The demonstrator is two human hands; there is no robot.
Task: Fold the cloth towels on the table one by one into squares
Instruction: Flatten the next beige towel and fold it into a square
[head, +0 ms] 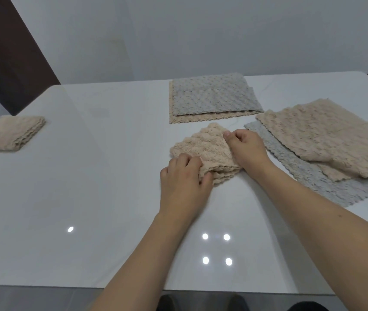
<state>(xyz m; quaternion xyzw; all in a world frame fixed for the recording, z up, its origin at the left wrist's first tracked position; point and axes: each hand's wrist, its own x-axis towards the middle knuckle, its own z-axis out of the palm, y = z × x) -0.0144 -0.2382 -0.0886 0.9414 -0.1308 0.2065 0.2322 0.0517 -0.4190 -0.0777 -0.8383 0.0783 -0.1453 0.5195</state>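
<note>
A beige towel (203,151), already folded into a small layered square, lies just right of the table's centre, turned so one corner points toward twelve o'clock. The left hand (184,182) grips its near-left edge, fingers curled over the top and thumb tucked against the stacked layers at about seven o'clock of the towel. The right hand (245,147) pinches the right-hand corner at about three o'clock, fingers bent, thumb on the cloth.

Around it, on the white table (89,176): a folded beige square (10,133) at nine o'clock, well apart; a grey towel lying on a beige one (212,97) at twelve o'clock; and an unfolded beige towel over a grey one (313,142) at three o'clock, just beside the right wrist.

Risks, as a judgement: the scalloped layers at the near corner are fanned rather than flush — if either grip loosens while the square is moved, the plush layers may slide apart and spoil the shape. The right forearm also passes close above the unfolded pile, so a careless sweep could drag its edge.

Hard to make out: the fingertips of both hands are buried in cloth, so how many layers each holds cannot be told. The right-hand pile is cut off by the frame edge — its full extent and count are unknown.
</note>
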